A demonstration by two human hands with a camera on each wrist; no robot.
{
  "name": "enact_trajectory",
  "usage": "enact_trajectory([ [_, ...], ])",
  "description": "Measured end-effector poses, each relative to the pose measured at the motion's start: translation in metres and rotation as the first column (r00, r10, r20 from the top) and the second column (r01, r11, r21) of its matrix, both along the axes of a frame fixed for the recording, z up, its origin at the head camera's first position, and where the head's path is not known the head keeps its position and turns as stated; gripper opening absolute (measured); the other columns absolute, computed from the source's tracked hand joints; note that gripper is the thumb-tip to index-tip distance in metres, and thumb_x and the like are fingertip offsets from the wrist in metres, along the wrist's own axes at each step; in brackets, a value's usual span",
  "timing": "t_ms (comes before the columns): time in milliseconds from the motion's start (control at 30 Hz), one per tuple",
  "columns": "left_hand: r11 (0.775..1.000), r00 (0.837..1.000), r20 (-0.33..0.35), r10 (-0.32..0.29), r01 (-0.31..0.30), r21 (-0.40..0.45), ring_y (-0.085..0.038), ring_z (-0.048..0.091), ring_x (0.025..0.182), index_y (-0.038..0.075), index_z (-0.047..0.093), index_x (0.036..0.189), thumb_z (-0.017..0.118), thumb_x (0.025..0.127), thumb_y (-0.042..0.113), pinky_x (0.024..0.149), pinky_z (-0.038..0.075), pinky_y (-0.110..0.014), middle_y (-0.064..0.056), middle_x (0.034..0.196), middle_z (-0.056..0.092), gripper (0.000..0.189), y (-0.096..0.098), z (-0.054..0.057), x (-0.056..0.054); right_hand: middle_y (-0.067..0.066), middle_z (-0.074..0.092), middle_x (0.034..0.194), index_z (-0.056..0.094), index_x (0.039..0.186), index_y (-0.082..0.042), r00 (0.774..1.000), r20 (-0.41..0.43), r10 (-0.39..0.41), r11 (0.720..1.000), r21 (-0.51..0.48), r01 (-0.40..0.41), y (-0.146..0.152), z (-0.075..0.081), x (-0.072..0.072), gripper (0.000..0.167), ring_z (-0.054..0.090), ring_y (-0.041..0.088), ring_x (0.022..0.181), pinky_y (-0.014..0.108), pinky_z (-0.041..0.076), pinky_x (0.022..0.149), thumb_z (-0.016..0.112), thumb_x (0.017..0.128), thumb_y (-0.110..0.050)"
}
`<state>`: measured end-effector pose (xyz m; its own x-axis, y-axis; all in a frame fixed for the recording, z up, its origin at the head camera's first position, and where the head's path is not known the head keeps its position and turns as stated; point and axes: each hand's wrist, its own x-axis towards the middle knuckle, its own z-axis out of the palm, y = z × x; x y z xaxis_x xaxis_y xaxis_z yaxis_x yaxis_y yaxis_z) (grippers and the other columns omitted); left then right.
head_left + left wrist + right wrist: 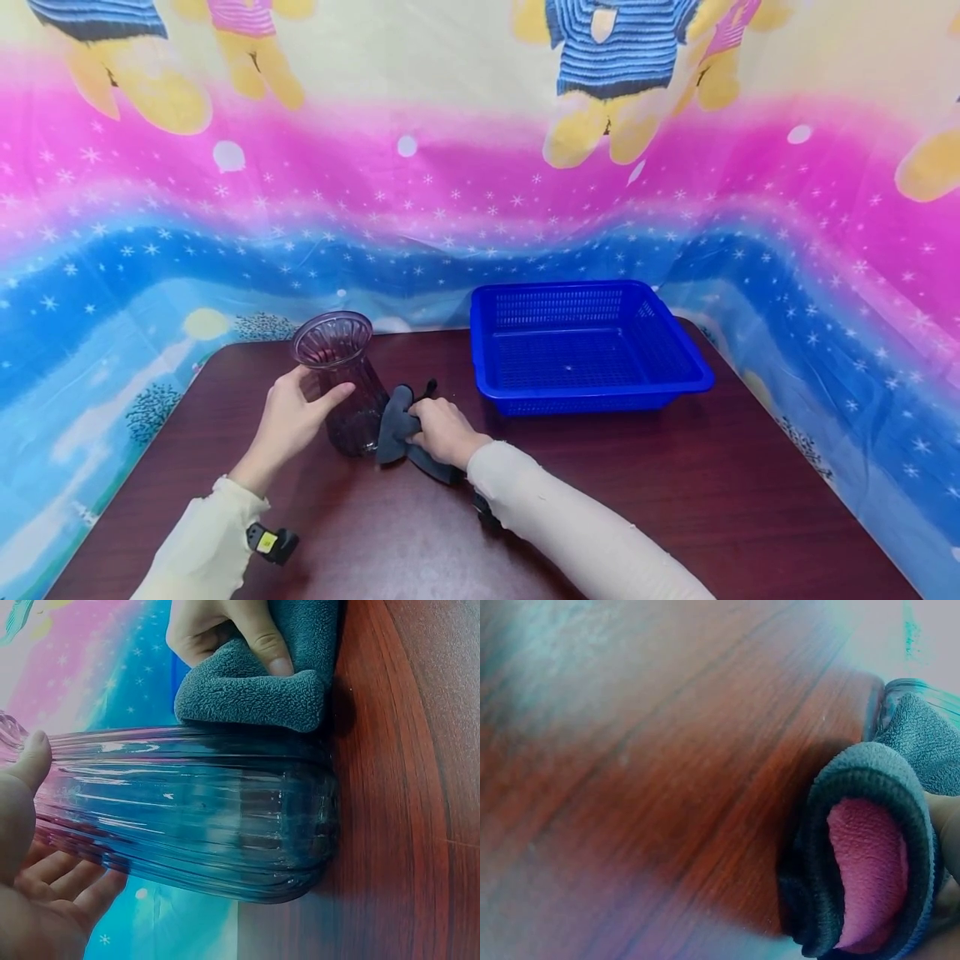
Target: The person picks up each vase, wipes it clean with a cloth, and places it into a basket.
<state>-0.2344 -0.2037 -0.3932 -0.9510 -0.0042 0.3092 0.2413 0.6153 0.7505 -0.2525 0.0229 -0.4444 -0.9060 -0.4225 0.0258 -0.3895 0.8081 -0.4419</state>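
A clear, purple-tinted ribbed glass vase [354, 412] with a flared rim stands on the table, tilted slightly in the head view. My left hand [283, 421] grips it below the rim, thumb on the near side and fingers round the far side. Against the vase's lower right side lies a folded grey-green towel [396, 427], bunched in my right hand [447, 433]. In the left wrist view the right thumb presses on the fluffy towel [251, 697] beside the vase [202, 814]. The right wrist view shows a pink inner face [870, 874] within the towel's fold.
A blue plastic basket [592, 392] with perforated walls stands at the back right of the dark red-brown wooden table [360, 533]. A patterned cloth backdrop [450, 208] hangs behind and along both sides. Black wrist devices [272, 543] sit at the sleeves.
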Motion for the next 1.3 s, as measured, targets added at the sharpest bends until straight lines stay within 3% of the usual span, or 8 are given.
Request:
enact_trajectory([
  [267, 1.0, 1.0, -0.02, -0.015, 0.015, -0.003, -0.042, 0.066, 0.119, -0.004, 0.059, 0.134, 0.074, 0.094, 0.03, 0.101, 0.053, -0.054, -0.029, 0.129, 0.066, 0.054, -0.001, -0.003, -0.001, -0.005, 0.077, 0.096, 0.077, 0.099, -0.02, 1.0, -0.005, 0.001, 1.0, -0.002, -0.001, -0.001, -0.002, -0.002, 0.014, 0.07, 0.012, 0.086, 0.025, 0.056, 0.074, 0.081, 0.087, -0.024],
  [467, 0.999, 0.999, -0.009, -0.034, 0.034, 0.004, -0.044, 0.065, 0.12, -0.004, 0.058, 0.135, 0.073, 0.095, 0.03, 0.101, 0.053, -0.054, -0.03, 0.13, 0.065, 0.055, 0.0, -0.005, -0.003, -0.003, 0.078, 0.101, 0.077, 0.104, -0.02, 1.0, 0.012, -0.011, 1.0, -0.017, 0.012, 0.001, -0.003, -0.002, 0.017, 0.071, 0.015, 0.091, 0.027, 0.057, 0.077, 0.08, 0.088, -0.024],
  [700, 0.998, 0.998, -0.008, -0.061, 0.061, 0.0, -0.045, 0.063, 0.123, -0.004, 0.054, 0.138, 0.071, 0.096, 0.029, 0.102, 0.052, -0.055, -0.031, 0.134, 0.062, 0.057, 0.0, -0.006, -0.003, -0.004, 0.076, 0.091, 0.075, 0.094, -0.02, 1.0, 0.003, -0.005, 1.0, -0.026, 0.005, 0.002, -0.004, 0.0, 0.008, 0.068, 0.012, 0.081, 0.025, 0.053, 0.07, 0.08, 0.088, -0.023],
  [1000, 0.998, 0.998, -0.011, -0.064, 0.064, -0.005, -0.045, 0.063, 0.123, -0.003, 0.053, 0.14, 0.07, 0.097, 0.029, 0.102, 0.052, -0.055, -0.03, 0.136, 0.061, 0.057, 0.0, -0.005, -0.001, -0.002, 0.076, 0.09, 0.074, 0.092, -0.018, 0.999, -0.034, 0.028, 1.0, -0.006, -0.028, -0.002, -0.001, 0.004, 0.006, 0.07, 0.012, 0.082, 0.025, 0.054, 0.07, 0.078, 0.089, -0.021],
  [1300, 0.998, 0.997, -0.029, -0.069, 0.069, -0.009, -0.046, 0.063, 0.123, -0.003, 0.054, 0.14, 0.07, 0.097, 0.029, 0.101, 0.052, -0.055, -0.03, 0.135, 0.062, 0.056, 0.0, -0.004, 0.0, -0.004, 0.075, 0.09, 0.074, 0.096, -0.018, 0.998, -0.041, 0.042, 0.997, -0.057, -0.044, -0.003, 0.008, 0.003, 0.005, 0.066, 0.007, 0.077, 0.021, 0.053, 0.069, 0.076, 0.091, -0.02],
])
